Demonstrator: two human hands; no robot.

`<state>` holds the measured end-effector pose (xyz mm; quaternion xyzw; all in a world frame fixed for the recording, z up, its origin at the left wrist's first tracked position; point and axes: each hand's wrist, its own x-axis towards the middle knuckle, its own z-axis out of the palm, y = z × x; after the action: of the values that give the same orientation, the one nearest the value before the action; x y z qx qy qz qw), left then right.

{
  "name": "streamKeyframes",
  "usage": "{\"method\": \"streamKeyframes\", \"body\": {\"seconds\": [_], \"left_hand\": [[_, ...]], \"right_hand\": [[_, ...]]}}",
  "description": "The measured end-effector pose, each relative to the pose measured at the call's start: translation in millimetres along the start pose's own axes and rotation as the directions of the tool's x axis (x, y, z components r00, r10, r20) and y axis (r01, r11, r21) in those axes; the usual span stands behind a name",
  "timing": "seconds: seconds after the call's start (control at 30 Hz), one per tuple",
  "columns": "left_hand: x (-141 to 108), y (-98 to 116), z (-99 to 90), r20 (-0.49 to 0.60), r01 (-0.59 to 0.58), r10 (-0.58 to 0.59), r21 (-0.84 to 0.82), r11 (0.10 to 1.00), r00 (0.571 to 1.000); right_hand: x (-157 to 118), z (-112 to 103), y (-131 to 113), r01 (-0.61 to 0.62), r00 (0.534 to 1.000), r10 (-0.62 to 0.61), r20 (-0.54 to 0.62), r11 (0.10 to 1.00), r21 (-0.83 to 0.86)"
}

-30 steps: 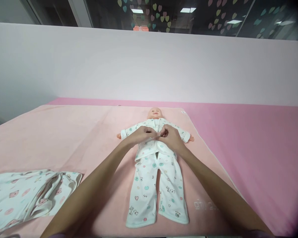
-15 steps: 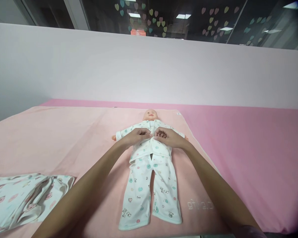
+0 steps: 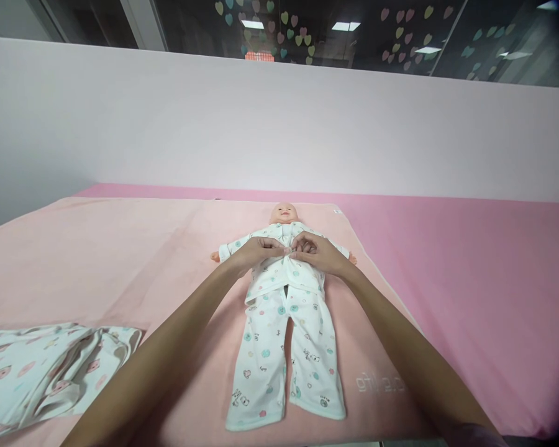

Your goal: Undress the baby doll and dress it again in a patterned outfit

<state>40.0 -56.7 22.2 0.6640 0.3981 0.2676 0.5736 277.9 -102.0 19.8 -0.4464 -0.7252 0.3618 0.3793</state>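
Note:
A baby doll lies on its back, its head at the far end and arms spread out. It wears a white printed jacket and matching trousers. Over the chest, my left hand pinches one front edge of the jacket near the middle. Opposite it, my right hand pinches the other front edge, with its fingers curled. The fingertips of both hands nearly meet at the jacket's front opening. Any fastener between them is hidden by the fingers.
A peach blanket with pale lettering lies under the doll, over a pink surface. Folded cloth with a pink print rests at the near left. Behind stands a low white wall with dark glass above it.
Both hands stay at the jacket front; the right fingers have shifted slightly and drawn closer to the left fingertips. The camera view has moved a little.

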Motion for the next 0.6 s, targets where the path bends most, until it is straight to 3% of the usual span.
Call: {"method": "streamKeyframes", "body": {"seconds": [0.27, 0.47, 0.6], "left_hand": [[-6, 7, 0.8, 0.022, -0.005, 0.004, 0.075, 0.997, 1.000], [-8, 12, 9.1, -0.041, -0.063, 0.076, 0.251, 0.966, 0.996], [-5, 9, 14.4, -0.086, -0.074, 0.101, 0.273, 0.959, 0.991]], "right_hand": [[-3, 5, -1, 0.019, 0.999, -0.021, -0.033, 0.997, -0.074], [-2, 10, -1, 0.003, 0.998, -0.011, -0.059, 0.992, -0.130], [-2, 6, -2, -0.017, 0.999, 0.012, -0.044, 0.994, -0.112]]}}
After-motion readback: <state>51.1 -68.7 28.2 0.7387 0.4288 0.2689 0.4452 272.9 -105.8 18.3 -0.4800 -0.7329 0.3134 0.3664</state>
